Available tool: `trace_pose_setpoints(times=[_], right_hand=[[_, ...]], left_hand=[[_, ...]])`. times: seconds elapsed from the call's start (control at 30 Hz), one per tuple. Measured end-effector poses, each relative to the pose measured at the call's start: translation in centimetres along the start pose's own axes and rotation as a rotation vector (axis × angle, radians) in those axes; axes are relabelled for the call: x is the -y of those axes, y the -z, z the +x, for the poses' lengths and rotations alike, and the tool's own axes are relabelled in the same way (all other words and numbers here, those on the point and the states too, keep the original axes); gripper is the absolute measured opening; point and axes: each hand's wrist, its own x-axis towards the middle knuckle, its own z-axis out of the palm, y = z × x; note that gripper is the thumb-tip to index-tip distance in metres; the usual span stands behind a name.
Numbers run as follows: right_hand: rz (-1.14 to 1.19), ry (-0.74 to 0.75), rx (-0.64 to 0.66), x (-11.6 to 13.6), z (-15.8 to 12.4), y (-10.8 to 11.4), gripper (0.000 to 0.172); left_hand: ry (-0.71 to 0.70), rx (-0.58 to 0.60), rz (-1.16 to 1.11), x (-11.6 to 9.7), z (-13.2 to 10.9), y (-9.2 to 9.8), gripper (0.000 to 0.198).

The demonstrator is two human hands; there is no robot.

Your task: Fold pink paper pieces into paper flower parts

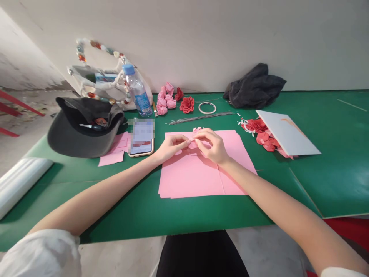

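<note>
Pink paper (197, 130), folded into a small piece, is pinched between the left hand (172, 148) and the right hand (209, 145), which are brought together just above a stack of pink sheets (190, 177) on the green tabletop (184, 215). A smartphone (141, 137) is laid beside the left hand, and a bundle of thin wires (198, 118) and red paper roses (186, 104) are seen beyond the sheets.

left of the pink paper sheets (187, 179), a phone screen (141, 136) is blurred out. over the sheets, fingers (203, 135) hide most of a small pink paper piece (197, 130). farther left, items inside a black cap (69, 138) are too small to tell.
</note>
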Motion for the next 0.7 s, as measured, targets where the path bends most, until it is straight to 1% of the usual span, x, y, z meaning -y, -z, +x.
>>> trace_pose_setpoints(times=[0.1,0.2,0.27,0.5,0.7], right_hand=[[0.126,-0.202,0.076,-0.12,0.1,0.08,0.015],[0.125,-0.299,0.124,-0.35,0.15,0.07,0.019],[0.109,-0.311,0.113,-0.48,0.12,0.01,0.02],[0.076,-0.301,0.075,-0.55,0.06,-0.11,0.019],[0.084,-0.285,0.084,-0.35,0.07,-0.13,0.018]], left_hand=[[0.005,-0.01,0.056,-0.14,-0.13,-0.1,0.03],[0.014,0.013,0.116,-0.24,-0.27,-0.33,0.03],[0.023,0.027,0.116,-0.26,-0.33,-0.47,0.031],[0.022,0.036,0.008,-0.03,-0.18,-0.45,0.03],[0.033,0.039,0.024,0.07,-0.17,-0.33,0.029]])
